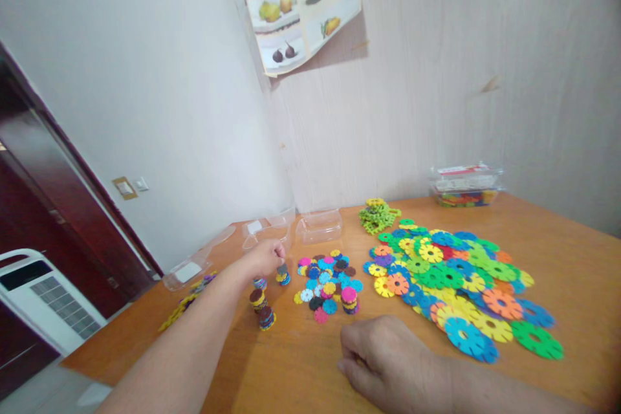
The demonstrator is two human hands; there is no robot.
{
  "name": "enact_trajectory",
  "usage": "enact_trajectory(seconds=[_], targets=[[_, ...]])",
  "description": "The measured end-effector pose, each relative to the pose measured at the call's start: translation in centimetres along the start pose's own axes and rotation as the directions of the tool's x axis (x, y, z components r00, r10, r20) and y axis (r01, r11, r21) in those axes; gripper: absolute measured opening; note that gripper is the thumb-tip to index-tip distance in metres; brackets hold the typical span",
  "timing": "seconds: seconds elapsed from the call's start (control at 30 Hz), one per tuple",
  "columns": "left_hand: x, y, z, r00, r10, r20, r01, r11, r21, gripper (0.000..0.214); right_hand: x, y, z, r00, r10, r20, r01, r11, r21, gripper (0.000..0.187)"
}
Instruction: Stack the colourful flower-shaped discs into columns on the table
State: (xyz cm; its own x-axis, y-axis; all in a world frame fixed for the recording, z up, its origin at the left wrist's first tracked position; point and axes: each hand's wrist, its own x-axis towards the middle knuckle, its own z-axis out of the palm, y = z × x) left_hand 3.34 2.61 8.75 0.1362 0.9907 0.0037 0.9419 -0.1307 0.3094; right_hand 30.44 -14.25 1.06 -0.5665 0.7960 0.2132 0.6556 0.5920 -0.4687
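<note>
Fingers [279, 250] of the left hand [264, 259] are bunched together right above a short grey-topped stack of small notched plastic discs [282, 275]. Whether a disc is pinched there can't be told tbh, it's too small and blurry. Coming in from above makes sense though, since a loose stack like that is probably easily knocked from the side.

Two brown-topped stacks of small discs [266, 319] are stood nearer, beside the left forearm, and another stack is partly hidden by the wrist. A pink-topped stack [349, 301] is set at the other side of the loose multicoloured pile of small plastic discs [324, 276], so the pile is left reachable between them.

Over on the right, a big heap of large multicoloured plastic discs [440, 275] is kept apart, by size it seems. The right hand [383, 356] is curled in low over the brown wooden surface [295, 362], maybe just parked; whether anything's tucked inside can't be seen.
</note>
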Motion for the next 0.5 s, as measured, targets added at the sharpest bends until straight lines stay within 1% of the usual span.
enact_trajectory(seconds=[0.13, 0.3, 0.4, 0.5], targets=[[-0.26, -0.45, 0.28, 0.999, -0.036, 0.006, 0.035, 0.996, 0.081, 0.008, 0.00, 0.09, 0.14, 1.000, 0.009, 0.002, -0.009, 1.000, 0.004, 0.020], [-0.55, -0.45, 0.86, 0.997, -0.072, -0.040, 0.078, 0.978, 0.193, 0.013, 0.13, 0.27, 0.31, 1.000, 0.021, 0.005, -0.021, 1.000, 0.017, 0.020], [-0.62, -0.44, 0.75, 0.997, -0.062, -0.043, 0.071, 0.966, 0.247, 0.014, 0.09, 0.26, 0.26, 1.000, 0.027, 0.010, -0.027, 0.999, 0.024, 0.020], [-0.69, -0.27, 0.41, 1.000, -0.030, -0.003, 0.030, 0.961, 0.275, 0.016, -0.01, 0.21, 0.21, 1.000, 0.026, 0.011, -0.026, 0.999, 0.019, 0.020]])
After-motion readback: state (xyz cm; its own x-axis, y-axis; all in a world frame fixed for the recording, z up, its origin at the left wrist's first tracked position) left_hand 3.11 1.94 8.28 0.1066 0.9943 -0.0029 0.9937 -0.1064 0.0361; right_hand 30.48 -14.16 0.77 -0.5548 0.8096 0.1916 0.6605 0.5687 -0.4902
